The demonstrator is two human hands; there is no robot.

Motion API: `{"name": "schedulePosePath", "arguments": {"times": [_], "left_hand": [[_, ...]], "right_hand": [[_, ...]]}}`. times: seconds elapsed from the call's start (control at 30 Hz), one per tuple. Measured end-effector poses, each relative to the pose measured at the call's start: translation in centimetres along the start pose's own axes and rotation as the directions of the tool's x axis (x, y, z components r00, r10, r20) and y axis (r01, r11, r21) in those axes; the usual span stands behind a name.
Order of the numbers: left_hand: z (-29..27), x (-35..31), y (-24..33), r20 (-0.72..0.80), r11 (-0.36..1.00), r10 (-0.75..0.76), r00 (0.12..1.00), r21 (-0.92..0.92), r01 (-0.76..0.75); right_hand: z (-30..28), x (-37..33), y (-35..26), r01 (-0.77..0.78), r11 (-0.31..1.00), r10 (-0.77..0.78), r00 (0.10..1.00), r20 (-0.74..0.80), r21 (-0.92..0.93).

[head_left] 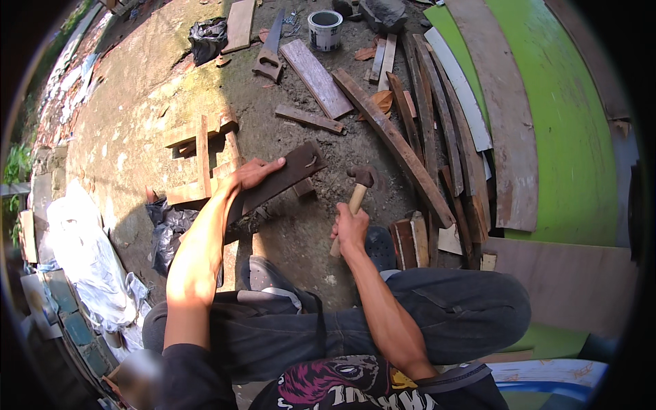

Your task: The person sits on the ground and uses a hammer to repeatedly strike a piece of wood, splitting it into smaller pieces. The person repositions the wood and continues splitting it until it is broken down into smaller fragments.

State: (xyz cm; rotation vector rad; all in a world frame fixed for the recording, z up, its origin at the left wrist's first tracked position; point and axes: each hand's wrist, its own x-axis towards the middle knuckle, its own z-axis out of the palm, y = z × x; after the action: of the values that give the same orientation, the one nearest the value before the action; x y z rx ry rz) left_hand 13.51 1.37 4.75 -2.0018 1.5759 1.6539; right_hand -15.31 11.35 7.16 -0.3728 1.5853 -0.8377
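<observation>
My left hand grips a dark brown wooden board, thumb along its upper side. The board slants up to the right, and a small wood block shows by its lower edge. A small pale curved thing, too small to name surely, lies near the board's far end. In my right hand is a hammer, held by its light wooden handle. Its rusty head is just right of the board, apart from it. Left of my left hand are light wood pieces nailed or laid together; I cannot tell which.
Ahead lie a handsaw, a paint can, a plank and a short stick. Long timber strips and green panels fill the right. Black plastic bags and white sheeting lie left.
</observation>
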Motion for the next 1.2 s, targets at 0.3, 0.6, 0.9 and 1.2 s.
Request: {"name": "schedulePosePath", "arguments": {"times": [0.3,0.6,0.9,1.2], "left_hand": [[-0.6,-2.3,4.2,-0.024,0.856,0.017,1.000,-0.516,-0.027],[-2.1,-0.9,2.6,0.035,0.514,0.179,0.983,-0.855,-0.063],[-1.7,-3.8,4.7,0.045,0.355,0.221,0.974,-0.934,-0.037],[-1.8,-5.2,4.7,0.035,0.249,0.321,0.946,-0.967,-0.049]], "right_hand": [[-0.4,0.1,-1.0,0.025,0.999,-0.025,1.000,0.008,0.048],[0.1,-1.0,-0.9,0.021,0.999,-0.024,0.998,0.057,0.044],[-0.2,-0.9,-0.5,0.042,0.999,-0.041,0.997,0.065,-0.013],[-0.1,-1.2,-0.5,0.047,0.997,-0.042,0.997,0.070,-0.065]]}}
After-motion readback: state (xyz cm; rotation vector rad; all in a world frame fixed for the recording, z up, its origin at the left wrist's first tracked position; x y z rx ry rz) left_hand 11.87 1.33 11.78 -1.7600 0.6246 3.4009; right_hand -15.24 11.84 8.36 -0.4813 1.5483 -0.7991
